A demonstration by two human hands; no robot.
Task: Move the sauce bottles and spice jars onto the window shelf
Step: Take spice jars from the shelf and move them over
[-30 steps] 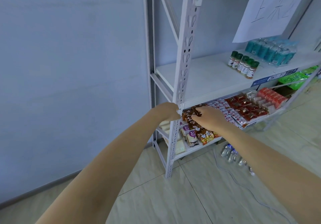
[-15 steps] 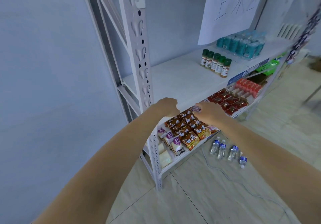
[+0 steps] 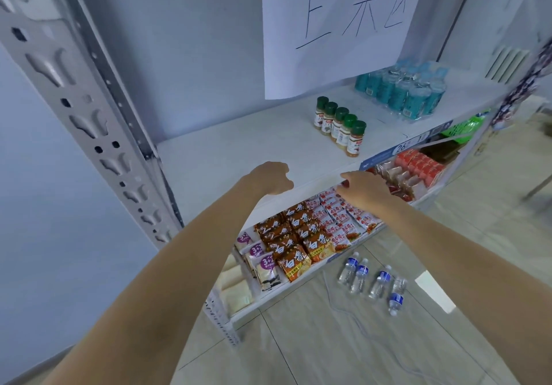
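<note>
Several green-capped spice jars point(image 3: 340, 129) stand in a diagonal row on the white middle shelf point(image 3: 239, 151), right of centre. My left hand point(image 3: 270, 178) is curled into a fist above the shelf's front edge, and I see nothing in it. My right hand point(image 3: 367, 188) lies palm down at the same edge, fingers stretched left over the packets below, holding nothing. Both hands are well short of the jars. No sauce bottle is in sight.
A shrink-wrapped pack of teal bottles point(image 3: 403, 91) sits behind the jars under a hanging paper sign point(image 3: 334, 26). Noodle and snack packets point(image 3: 298, 235) fill the lower shelf. The rack's perforated post point(image 3: 74, 109) rises at left. Water bottles point(image 3: 370, 280) and a cable point(image 3: 358, 325) lie on the floor.
Both hands have risen from the packets on the lower shelf to the middle shelf's front edge. My view has moved closer to the rack and swung right.
</note>
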